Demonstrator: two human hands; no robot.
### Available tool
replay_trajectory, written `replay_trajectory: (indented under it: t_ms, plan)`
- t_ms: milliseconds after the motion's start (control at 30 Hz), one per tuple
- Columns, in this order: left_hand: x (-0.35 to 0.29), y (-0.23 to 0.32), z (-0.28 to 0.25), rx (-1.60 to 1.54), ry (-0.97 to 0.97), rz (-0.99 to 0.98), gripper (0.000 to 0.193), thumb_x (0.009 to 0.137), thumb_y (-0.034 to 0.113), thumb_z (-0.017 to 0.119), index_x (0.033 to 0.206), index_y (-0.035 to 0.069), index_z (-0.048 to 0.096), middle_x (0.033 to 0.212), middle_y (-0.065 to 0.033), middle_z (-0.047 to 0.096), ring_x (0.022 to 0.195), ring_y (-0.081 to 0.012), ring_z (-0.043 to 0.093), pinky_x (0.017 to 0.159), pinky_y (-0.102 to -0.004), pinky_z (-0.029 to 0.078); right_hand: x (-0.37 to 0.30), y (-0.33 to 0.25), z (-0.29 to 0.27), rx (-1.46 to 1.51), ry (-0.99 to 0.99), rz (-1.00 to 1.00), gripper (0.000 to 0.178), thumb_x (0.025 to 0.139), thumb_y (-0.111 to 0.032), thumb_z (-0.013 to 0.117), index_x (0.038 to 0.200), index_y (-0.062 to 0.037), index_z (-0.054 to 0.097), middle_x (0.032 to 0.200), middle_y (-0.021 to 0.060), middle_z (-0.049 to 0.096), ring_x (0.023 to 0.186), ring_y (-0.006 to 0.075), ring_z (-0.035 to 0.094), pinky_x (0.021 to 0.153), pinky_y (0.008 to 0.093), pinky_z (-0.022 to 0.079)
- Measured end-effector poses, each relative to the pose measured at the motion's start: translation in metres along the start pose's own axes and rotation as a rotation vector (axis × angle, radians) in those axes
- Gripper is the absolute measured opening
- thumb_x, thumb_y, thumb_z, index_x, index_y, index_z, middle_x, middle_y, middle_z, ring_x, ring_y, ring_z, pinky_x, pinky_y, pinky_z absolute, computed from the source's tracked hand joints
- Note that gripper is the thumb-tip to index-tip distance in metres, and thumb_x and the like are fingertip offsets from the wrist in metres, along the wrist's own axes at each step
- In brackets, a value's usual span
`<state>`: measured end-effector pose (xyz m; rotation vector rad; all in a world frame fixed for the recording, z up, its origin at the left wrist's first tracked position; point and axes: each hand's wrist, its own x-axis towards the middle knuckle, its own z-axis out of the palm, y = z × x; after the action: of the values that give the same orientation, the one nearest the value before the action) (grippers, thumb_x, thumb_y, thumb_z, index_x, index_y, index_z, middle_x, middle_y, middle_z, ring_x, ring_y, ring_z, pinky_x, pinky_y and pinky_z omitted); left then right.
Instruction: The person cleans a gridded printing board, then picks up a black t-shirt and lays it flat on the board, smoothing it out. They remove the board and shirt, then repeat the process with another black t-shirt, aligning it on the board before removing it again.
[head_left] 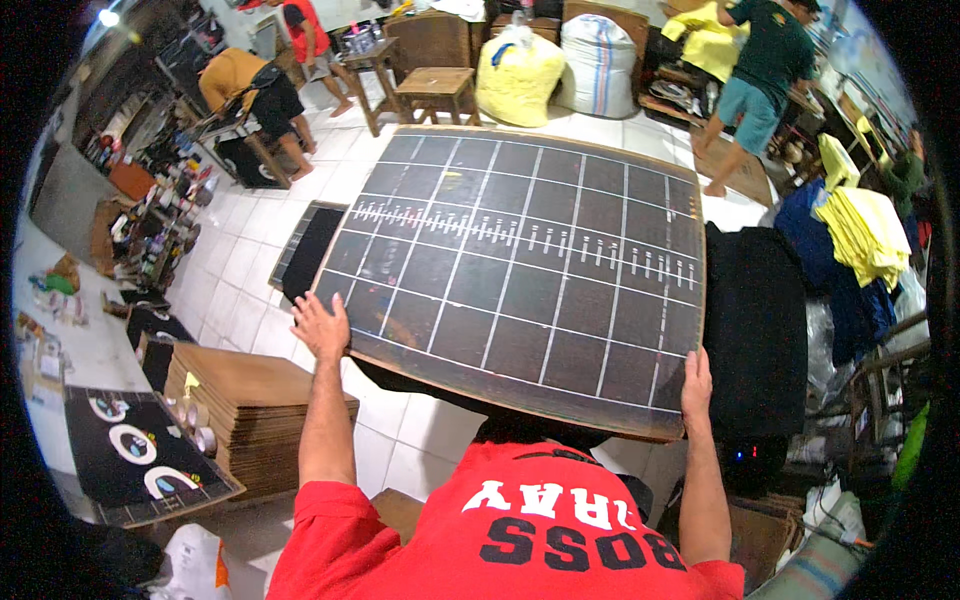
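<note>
A large dark board (pixel 480 260) with a white line grid and a marked ruler strip lies in front of me, tilted a little in view. My left hand (pixel 322 328) rests against its near left corner, fingers apart and stretched out. Against the near right edge lies my right hand (pixel 697 384), fingers straight and pointing away from me. The board sits between my two palms; what bears it from below is mostly hidden. Black cloth (pixel 312 250) pokes out beyond its left edge, over a smaller gridded board (pixel 283 262).
At left stand a stack of brown boards (pixel 270 390) and a printed black panel (pixel 140 450). Black fabric (pixel 755 330) hangs at right, near folded yellow cloth (pixel 865 235). Full sacks (pixel 597 68) and a wooden stool (pixel 437 84) are behind. Several people work farther off.
</note>
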<state>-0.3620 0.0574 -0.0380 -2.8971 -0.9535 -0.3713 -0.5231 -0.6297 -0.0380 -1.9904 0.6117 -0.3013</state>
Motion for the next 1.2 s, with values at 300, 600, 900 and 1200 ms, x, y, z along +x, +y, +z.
replay_trajectory:
  t_ms: [300, 600, 900, 1200]
  plan:
    - [-0.056, 0.057, -0.042, -0.325, -0.121, 0.785, 0.079, 0.104, 0.049, 0.057, 0.163, 0.002, 0.035, 0.17, -0.0236, 0.03, 0.159, -0.042, 0.025, 0.129, -0.0562, 0.017, 0.007, 0.009, -0.008, -0.291, 0.037, -0.004, 0.056, 0.113, -0.043, 0.046, 0.149, -0.0005, 0.052, 0.138, 0.0207, 0.066, 0.126, 0.0331, 0.063, 0.107, 0.0391, 0.046]
    - [0.037, -0.016, -0.031, -0.354, -0.027, 0.786, 0.064, 0.102, 0.038, 0.062, 0.157, 0.008, 0.049, 0.165, -0.0076, 0.045, 0.153, -0.0369, 0.037, 0.126, -0.0605, 0.024, -0.031, -0.089, 0.105, -0.661, 0.418, -0.4, 0.068, 0.094, -0.015, 0.071, 0.155, -0.0037, 0.045, 0.14, 0.0245, 0.055, 0.131, 0.0448, 0.052, 0.113, 0.052, 0.04]
    - [0.077, -0.021, -0.016, -0.679, -0.145, 0.642, 0.068, 0.093, 0.042, 0.076, 0.148, 0.005, 0.059, 0.159, -0.019, 0.05, 0.149, -0.0406, 0.043, 0.121, -0.0541, 0.035, -0.071, -0.127, 0.201, -0.717, 0.397, -0.38, 0.048, 0.101, -0.016, 0.063, 0.147, -0.005, 0.054, 0.145, 0.0212, 0.054, 0.141, 0.0427, 0.048, 0.118, 0.0537, 0.037]
    - [0.126, -0.008, -0.007, -0.889, -0.425, 0.587, 0.066, 0.082, 0.044, 0.088, 0.142, 0.022, 0.069, 0.157, -0.0271, 0.049, 0.141, -0.0413, 0.054, 0.114, -0.0441, 0.046, -0.071, -0.135, 0.205, -0.775, 0.394, -0.378, 0.047, 0.101, -0.016, 0.062, 0.146, -0.0064, 0.055, 0.142, 0.0218, 0.057, 0.139, 0.0428, 0.05, 0.117, 0.0543, 0.039]
